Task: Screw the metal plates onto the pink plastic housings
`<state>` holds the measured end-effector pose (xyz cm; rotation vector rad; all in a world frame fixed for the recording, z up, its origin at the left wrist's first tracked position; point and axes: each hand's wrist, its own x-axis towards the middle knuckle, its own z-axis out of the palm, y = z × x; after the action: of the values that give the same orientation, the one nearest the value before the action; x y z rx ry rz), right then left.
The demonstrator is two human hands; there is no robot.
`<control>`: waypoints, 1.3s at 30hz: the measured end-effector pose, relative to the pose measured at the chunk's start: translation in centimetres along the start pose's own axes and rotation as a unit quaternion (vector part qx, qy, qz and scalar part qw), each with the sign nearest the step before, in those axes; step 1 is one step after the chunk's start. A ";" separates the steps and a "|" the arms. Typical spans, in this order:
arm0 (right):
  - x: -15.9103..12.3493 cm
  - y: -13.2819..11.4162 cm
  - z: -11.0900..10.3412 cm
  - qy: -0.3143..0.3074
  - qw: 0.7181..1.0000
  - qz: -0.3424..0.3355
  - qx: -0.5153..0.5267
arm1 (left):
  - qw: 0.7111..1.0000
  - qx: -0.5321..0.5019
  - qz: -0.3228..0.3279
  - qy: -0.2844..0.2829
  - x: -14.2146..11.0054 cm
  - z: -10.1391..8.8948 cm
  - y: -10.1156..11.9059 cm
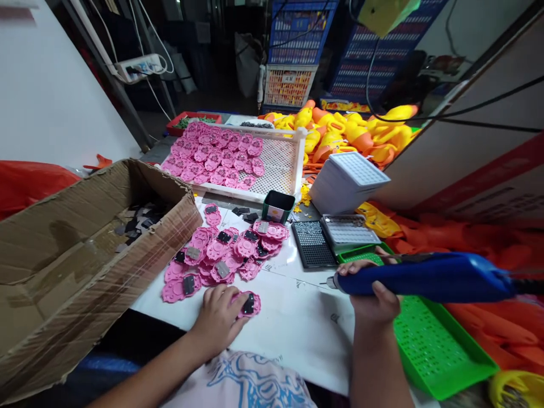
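My right hand (378, 306) encloses the blue tool (437, 277), my left hand (215, 317) pinches one pink part (256, 304); tray (280, 170) part-filled, pile (229, 262) outside.

The left hand (219, 318) hides part of the pink piece (255, 305) under its fingers; the blue power tool (425, 277) runs out of sight at its cable end past the right edge, the cardboard box (97, 238) is cut off at the left, and the small parts in the black tray (313, 245) are too small to tell
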<state>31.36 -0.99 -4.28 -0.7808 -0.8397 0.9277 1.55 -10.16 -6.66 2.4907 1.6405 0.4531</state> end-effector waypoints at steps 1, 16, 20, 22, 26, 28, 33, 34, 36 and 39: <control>0.0 0.0 -0.1 0.001 1.000 0.000 0.001 | 1.000 -0.005 0.010 -0.014 0.7 0.4 0.6; -0.2 -0.3 0.1 0.000 1.000 0.001 0.016 | 0.973 0.037 0.186 -0.129 12.2 2.7 4.0; -0.1 -0.3 0.2 -0.005 1.000 -0.005 0.018 | 0.970 0.051 0.195 -0.139 13.8 3.0 4.2; -0.1 -0.2 0.1 -0.010 1.000 -0.006 0.019 | 0.970 0.058 0.193 -0.138 14.6 3.2 4.5; -0.1 -0.2 0.0 -0.020 1.000 -0.002 0.021 | 0.970 0.067 0.192 -0.129 16.2 3.4 4.6; -0.1 -0.2 0.0 -0.025 0.999 -0.001 0.024 | 0.971 0.068 0.196 -0.123 16.7 3.2 4.5; -0.1 -0.4 0.0 -0.026 0.999 0.003 0.037 | 0.973 0.065 0.195 -0.105 17.3 0.5 4.4; -0.1 -0.4 0.0 -0.025 0.999 0.007 0.039 | 0.975 0.064 0.189 -0.099 17.5 -0.6 4.1; -0.1 -0.3 -0.2 -0.023 0.999 0.013 0.044 | 0.982 0.066 0.158 -0.080 18.6 -3.3 3.1; -0.1 -0.3 -0.3 -0.021 0.998 0.023 0.048 | 0.995 0.086 0.052 -0.025 22.3 -7.4 0.2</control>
<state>31.66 -1.24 -4.17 -0.7012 -0.8101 1.0217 7.56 9.67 4.42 2.6972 1.6011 0.2675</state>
